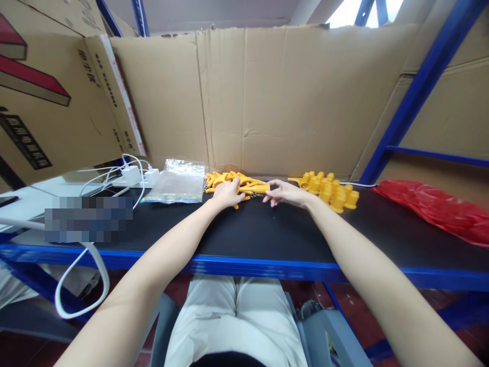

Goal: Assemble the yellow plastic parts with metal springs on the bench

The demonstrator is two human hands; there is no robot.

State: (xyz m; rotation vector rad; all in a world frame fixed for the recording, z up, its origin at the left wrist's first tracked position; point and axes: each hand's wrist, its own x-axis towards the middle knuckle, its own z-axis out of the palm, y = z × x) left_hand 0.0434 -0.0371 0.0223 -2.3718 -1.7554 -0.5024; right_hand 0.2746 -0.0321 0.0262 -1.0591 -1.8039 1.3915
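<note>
Long yellow plastic pieces with small metal chains lie in a pile (pixel 219 178) against the cardboard at the back. My left hand (pixel 227 193) is over the front of this pile, thumb and forefinger closed around the left part of one long yellow plastic piece (pixel 260 188). At its right end, the thumb and forefinger of my right hand (pixel 286 192) pinch the same piece, the other fingers loosely curled. A short chain hangs just below it. To the right of my right hand stands a group of yellow cup-shaped plastic parts (pixel 328 191).
A clear plastic bag (pixel 178 181) lies left of the pile. Farther left are white chargers (pixel 132 175) with cables and a blurred-out patch. A red plastic bag (pixel 431 209) lies at the right. Cardboard (pixel 298 102) walls the back; a blue rail (pixel 263 266) edges the front.
</note>
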